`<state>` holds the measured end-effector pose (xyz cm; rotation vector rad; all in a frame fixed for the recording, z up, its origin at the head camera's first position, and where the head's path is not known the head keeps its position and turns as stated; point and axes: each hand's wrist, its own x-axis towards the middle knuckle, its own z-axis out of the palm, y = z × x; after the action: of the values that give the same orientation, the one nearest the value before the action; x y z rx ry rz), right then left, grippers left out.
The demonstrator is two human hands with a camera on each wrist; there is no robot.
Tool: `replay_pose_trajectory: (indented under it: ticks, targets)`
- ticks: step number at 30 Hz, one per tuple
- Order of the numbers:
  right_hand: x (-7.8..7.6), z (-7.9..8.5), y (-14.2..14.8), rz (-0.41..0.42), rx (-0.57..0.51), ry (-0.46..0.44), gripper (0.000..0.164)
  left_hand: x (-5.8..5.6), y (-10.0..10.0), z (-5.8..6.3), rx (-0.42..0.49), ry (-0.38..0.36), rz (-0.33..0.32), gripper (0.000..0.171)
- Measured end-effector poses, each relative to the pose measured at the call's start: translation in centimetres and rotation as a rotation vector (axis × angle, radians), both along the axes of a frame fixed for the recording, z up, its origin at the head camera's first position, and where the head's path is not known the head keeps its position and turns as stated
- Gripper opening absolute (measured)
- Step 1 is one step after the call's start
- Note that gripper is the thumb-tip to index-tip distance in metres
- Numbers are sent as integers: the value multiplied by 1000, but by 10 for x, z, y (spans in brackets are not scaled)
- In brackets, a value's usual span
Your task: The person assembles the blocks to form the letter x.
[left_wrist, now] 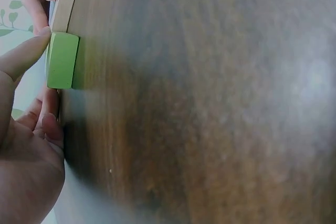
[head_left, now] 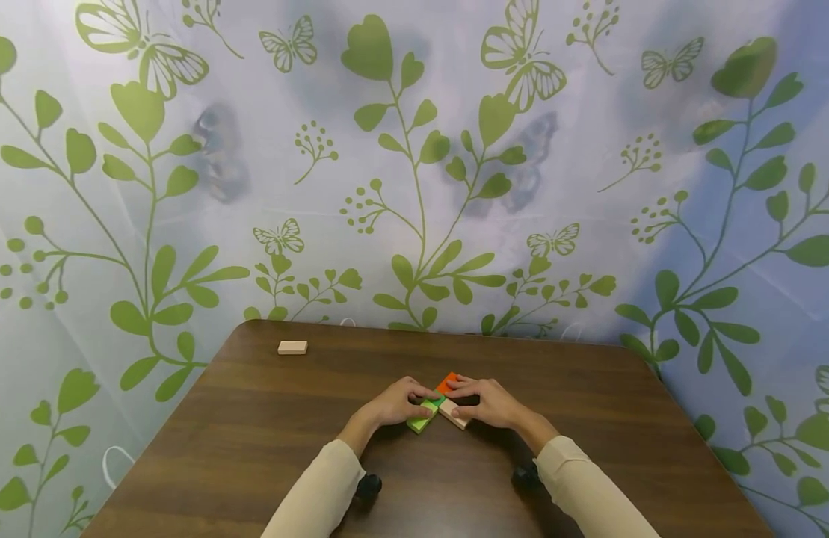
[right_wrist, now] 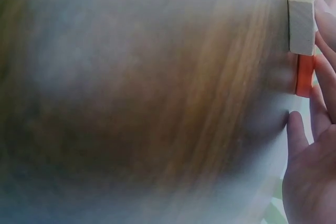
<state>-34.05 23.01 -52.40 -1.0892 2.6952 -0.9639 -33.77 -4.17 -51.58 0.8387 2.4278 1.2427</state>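
Observation:
In the head view, several small wooden blocks lie together on the brown table [head_left: 448, 486]. My left hand [head_left: 392, 402] has its thumb on the light green block [head_left: 421, 420]; its fingertips reach the darker green block [head_left: 439, 400]. My right hand [head_left: 489, 403] touches the plain wood block [head_left: 453, 413] with its thumb, and its fingers rest at the orange block [head_left: 447, 383]. Fingers partly hide the orange and darker green blocks. The left wrist view shows the end of the light green block [left_wrist: 63, 60]; the right wrist view shows the plain block [right_wrist: 302, 24] beside orange.
A separate plain wood block [head_left: 292, 347] lies near the table's far left corner. Behind the table hangs a cloth [head_left: 360, 246] printed with green leaves and butterflies. Dark objects [head_left: 369, 486] show under both wrists.

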Motion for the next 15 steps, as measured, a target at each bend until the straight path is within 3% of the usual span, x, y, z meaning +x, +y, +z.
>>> replay_pose_trajectory:
  ticks: [6,11,15]
  targets:
    - [0,-1,-1,-13,9,-15,45,-2,-10,1,65,41,-6,44]
    - [0,0,-1,-9,5,0,44,-7,-38,5,77,99,85,43]
    - [0,2,0,-13,22,4,45,-9,-58,10,83,121,99,44]
